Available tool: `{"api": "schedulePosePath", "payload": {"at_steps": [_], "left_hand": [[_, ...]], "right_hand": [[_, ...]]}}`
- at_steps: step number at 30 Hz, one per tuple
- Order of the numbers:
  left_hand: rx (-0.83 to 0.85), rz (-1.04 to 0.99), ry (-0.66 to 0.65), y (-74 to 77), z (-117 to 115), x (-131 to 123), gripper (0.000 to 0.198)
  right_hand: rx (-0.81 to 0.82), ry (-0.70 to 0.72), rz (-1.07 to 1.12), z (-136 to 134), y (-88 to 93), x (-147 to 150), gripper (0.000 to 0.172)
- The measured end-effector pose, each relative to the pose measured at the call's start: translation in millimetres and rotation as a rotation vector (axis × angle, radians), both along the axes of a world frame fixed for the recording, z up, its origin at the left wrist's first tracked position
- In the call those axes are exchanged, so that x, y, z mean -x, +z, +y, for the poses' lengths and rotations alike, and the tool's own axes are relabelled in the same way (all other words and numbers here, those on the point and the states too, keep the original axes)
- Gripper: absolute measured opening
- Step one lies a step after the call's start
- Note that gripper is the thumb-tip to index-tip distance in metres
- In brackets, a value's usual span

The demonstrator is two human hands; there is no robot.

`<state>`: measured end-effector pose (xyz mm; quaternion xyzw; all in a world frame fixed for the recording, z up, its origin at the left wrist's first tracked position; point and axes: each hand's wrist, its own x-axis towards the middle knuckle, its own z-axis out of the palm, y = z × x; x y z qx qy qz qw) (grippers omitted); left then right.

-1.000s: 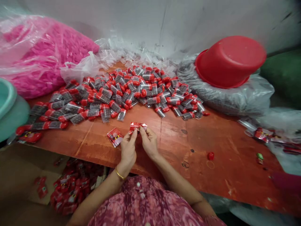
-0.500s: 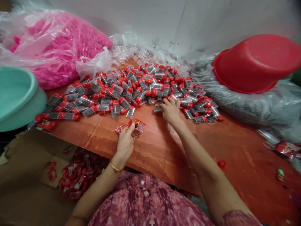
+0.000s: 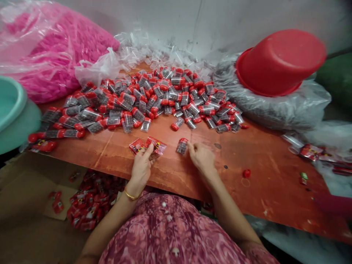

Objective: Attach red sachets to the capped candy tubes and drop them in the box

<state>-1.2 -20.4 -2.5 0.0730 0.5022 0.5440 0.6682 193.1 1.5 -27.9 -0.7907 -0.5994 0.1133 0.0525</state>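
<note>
My left hand is closed, thumb over fingers, on red printed plastic wrappers with a clear edge. They fan out above the table's front part. To the right, my right hand pinches a small clear container with a red cap and dark contents. The container is upended a little apart from the wrappers, its red end towards the far side. Beyond both hands lies a large heap of similar red-capped containers. One loose red-capped container sits at the heap's near edge.
A pink-filled plastic bag and a teal basin stand on the left. On the right, a red tub rests upside down on a grey-filled bag. Below the table edge, a cardboard box holds red packets.
My right hand has drawn back from the heap towards me, bringing a red-capped container near the wrappers. My left hand still holds the wrappers. The view has shifted slightly right.
</note>
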Motion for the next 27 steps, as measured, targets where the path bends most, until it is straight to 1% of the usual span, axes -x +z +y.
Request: {"api": "schedulePosePath", "payload": {"at_steps": [1, 3, 5, 8, 10, 12, 14, 16, 17, 18, 20, 23, 27], "left_hand": [[0.006, 0.001, -0.002, -0.4, -0.7, -0.9, 0.034], [0.013, 0.001, 0.002, -0.5, -2.0, -1.7, 0.034], [0.020, -0.003, 0.013, 0.1, -2.9, -0.8, 0.032], [0.049, -0.043, 0.003, 1.4, -3.0, 2.9, 0.025], [0.069, -0.076, -0.010, 1.8, -2.6, 5.1, 0.022], [0.076, -0.098, -0.027, 1.9, -2.3, 6.2, 0.021], [0.073, -0.109, -0.050, 1.8, -2.2, 5.8, 0.021], [0.070, -0.110, -0.079, 2.1, -2.5, 4.6, 0.021], [0.071, -0.107, -0.092, 2.5, -2.8, 3.9, 0.021], [0.074, -0.101, -0.105, 3.0, -3.2, 3.2, 0.021], [0.081, -0.085, -0.133, 4.5, -4.2, 1.8, 0.021], [0.058, -0.049, -0.172, 6.7, -5.6, 0.6, 0.023], [0.018, 0.036, -0.217, 6.1, -6.0, 0.2, 0.030]], "right_hand": [[0.014, -0.003, -0.010, -2.7, 2.2, 9.8, 0.050], [-0.017, 0.033, -0.038, -4.6, 3.1, 25.2, 0.046], [-0.068, 0.069, -0.047, -3.6, -0.1, 32.0, 0.038], [-0.128, 0.127, 0.028, -3.5, -9.6, 27.4, 0.019], [-0.173, 0.207, 0.182, -7.6, -15.7, 19.6, 0.014], [-0.270, 0.327, 0.390, -15.8, -18.2, 12.7, 0.017], [-0.430, 0.479, 0.512, -26.2, -14.7, 8.9, 0.022], [-0.573, 0.628, 0.496, -35.3, -6.1, 8.4, 0.030], [-0.608, 0.693, 0.462, -38.4, -1.0, 9.0, 0.036], [-0.621, 0.752, 0.430, -40.3, 4.0, 10.0, 0.042], [-0.597, 0.846, 0.379, -40.9, 11.6, 12.0, 0.051], [-0.577, 0.913, 0.318, -37.9, 14.8, 13.7, 0.058], [-0.593, 0.899, 0.240, -36.2, 11.8, 14.2, 0.062]]}}
